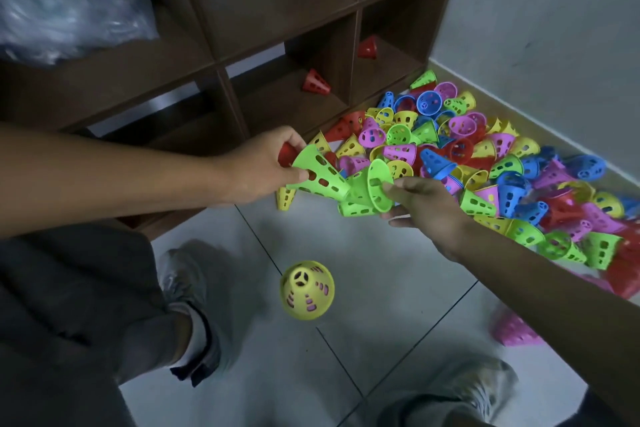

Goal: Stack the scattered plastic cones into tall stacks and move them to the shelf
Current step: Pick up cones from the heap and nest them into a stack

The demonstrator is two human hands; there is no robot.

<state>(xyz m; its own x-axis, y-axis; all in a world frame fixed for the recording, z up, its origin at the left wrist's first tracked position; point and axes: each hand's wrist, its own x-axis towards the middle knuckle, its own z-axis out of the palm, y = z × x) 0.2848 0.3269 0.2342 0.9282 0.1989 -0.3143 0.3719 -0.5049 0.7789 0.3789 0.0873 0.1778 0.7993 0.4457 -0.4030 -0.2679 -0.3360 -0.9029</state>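
Observation:
My left hand (pixel 263 166) grips a green cone (pixel 317 173) by its wide rim, with something red (pixel 285 152) behind the fingers. My right hand (pixel 426 208) pinches a second green cone (pixel 372 185) by its rim, its narrow end pointing at the first cone's tip. A big heap of perforated cones (pixel 485 156) in green, yellow, pink, blue and red covers the floor along the wall. A yellow cone (pixel 306 289) stands alone on the tiles. Two red cones (pixel 315 81) (pixel 367 47) lie in the lower cells of the brown shelf (pixel 277 10).
A pink cone (pixel 512 329) sits on the floor under my right forearm. My two shoes (pixel 188 305) (pixel 467 388) rest on the grey tiles. A clear plastic bag (pixel 65 0) fills a shelf cell at upper left. A grey wall (pixel 554 28) stands behind the heap.

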